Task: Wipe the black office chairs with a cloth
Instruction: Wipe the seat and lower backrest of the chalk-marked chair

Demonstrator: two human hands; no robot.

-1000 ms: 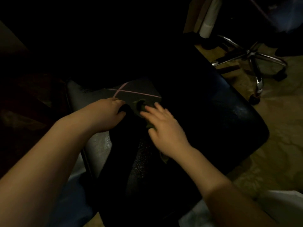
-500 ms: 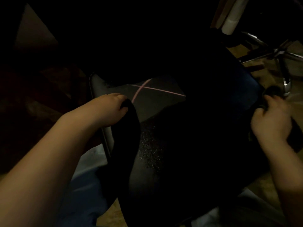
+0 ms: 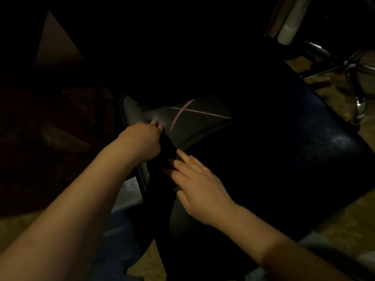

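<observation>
Just below the pink cross (image 3: pixel 182 113) on the black chair (image 3: pixel 284 159), the left hand (image 3: pixel 142 142) grips a dark flap (image 3: pixel 168 147) and the flat right hand (image 3: pixel 198 187) presses the cloth (image 3: pixel 176 188), with most of the seat lying to the right of the cross.

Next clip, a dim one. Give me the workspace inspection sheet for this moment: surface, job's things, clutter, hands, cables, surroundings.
Surface: black office chair, seat dark with a faint sheen; a grey panel on its far side carries a pink X mark.
Job's things: cloth, only a greenish sliver shows beneath the right hand.
Clutter: nothing seen.
Grippers: left hand grips a dark edge of the chair; right hand lies flat on the cloth, fingers straight.
Cables: nothing seen.
Surroundings: second chair's chrome base at upper right; patterned floor; the rest is too dark to tell.
</observation>
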